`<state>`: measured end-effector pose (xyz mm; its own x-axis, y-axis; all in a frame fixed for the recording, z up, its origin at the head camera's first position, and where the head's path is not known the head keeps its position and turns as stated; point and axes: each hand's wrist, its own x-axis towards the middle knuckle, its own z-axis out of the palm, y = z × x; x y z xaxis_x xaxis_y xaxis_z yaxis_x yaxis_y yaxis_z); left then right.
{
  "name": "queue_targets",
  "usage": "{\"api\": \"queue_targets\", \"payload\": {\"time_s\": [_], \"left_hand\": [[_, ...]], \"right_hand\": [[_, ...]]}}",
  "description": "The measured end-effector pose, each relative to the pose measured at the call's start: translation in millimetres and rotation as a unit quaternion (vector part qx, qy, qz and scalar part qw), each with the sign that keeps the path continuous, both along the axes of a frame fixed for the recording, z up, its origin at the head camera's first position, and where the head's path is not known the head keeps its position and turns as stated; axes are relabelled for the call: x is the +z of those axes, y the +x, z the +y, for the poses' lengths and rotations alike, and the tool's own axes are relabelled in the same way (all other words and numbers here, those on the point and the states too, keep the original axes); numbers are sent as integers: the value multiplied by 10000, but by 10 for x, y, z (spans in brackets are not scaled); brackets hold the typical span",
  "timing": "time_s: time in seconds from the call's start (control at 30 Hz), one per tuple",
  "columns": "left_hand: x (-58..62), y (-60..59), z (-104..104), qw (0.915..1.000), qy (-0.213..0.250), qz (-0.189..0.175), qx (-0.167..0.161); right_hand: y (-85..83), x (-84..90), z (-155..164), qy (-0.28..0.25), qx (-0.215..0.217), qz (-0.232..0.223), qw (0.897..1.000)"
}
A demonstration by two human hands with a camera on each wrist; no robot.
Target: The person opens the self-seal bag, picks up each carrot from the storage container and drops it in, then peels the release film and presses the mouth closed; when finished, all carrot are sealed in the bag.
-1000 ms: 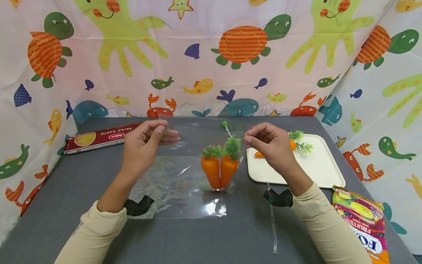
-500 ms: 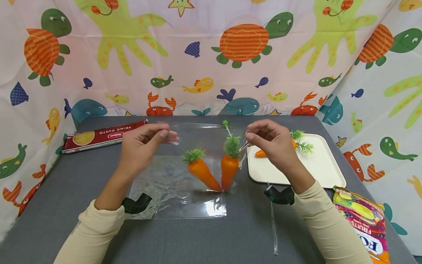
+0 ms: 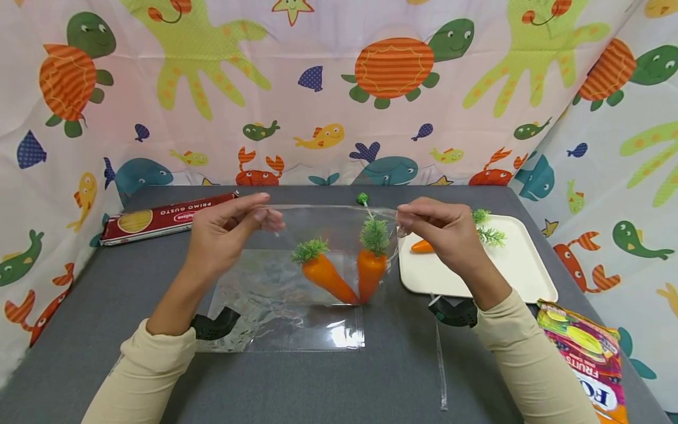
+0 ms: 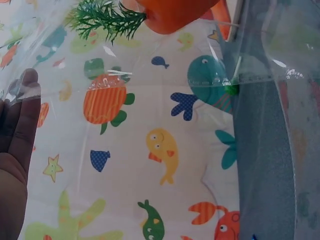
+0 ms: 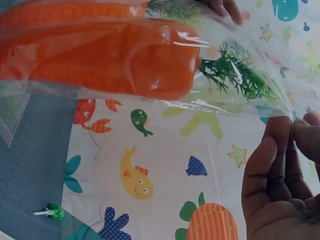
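Observation:
Both hands hold up a clear plastic bag [image 3: 328,221] by the two ends of its top edge, stretched between them. My left hand [image 3: 225,229] pinches the left corner; my right hand [image 3: 442,229] pinches the right one. Inside the bag are two orange carrots with green tops: one leaning left [image 3: 327,277], the other nearly upright [image 3: 371,274]. Their tips meet at the bottom. In the right wrist view, a carrot [image 5: 150,60] shows through the film, and my right thumb and fingers [image 5: 265,165] grip the gathered edge. The left wrist view shows fingers [image 4: 25,115] behind the film.
Another clear bag [image 3: 286,330] lies flat on the grey table below. A white tray [image 3: 519,265] with a carrot [image 3: 422,247] stands right. Around are a green lollipop [image 3: 362,199], a red spaghetti pack [image 3: 153,221], a candy bag [image 3: 585,359] and a clear strip [image 3: 442,371].
The left carrot has tipped leftward, away from the other, inside the bag. The bag's top edge is now drawn straight between the hands. My right hand has shifted slightly right.

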<state>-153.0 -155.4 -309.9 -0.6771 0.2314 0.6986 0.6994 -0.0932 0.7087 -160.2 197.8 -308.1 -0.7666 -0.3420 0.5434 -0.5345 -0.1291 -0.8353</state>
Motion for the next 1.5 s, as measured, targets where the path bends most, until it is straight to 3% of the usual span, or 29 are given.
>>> {"api": "queue_targets", "payload": {"time_s": [0.23,0.33,0.5,0.6,0.73,0.83,1.13,1.5], "left_hand": [[-2,-33,-7,9989,48,318,-340],[-17,-43,-15,9990,46,293,-322],[-31,-22,-55,9989,-337,14,314],[-19,-4,-80,9992,-290,-260,117],[9,15,-78,9983,-199,-542,-31],[34,34,-52,9968,-385,-628,306],[91,77,-35,9870,-935,-734,1082],[144,89,-32,9823,-1086,-682,1365]], "right_hand": [[-2,-25,10,-52,53,251,9997],[0,-31,26,48,84,232,9997],[2,-36,42,231,150,231,9994],[14,-23,40,120,285,18,9995],[45,16,22,397,-134,-112,9991],[68,49,5,784,-548,-115,9953],[86,109,23,1158,-599,-187,9913],[87,143,49,1452,-636,84,9873]]}}
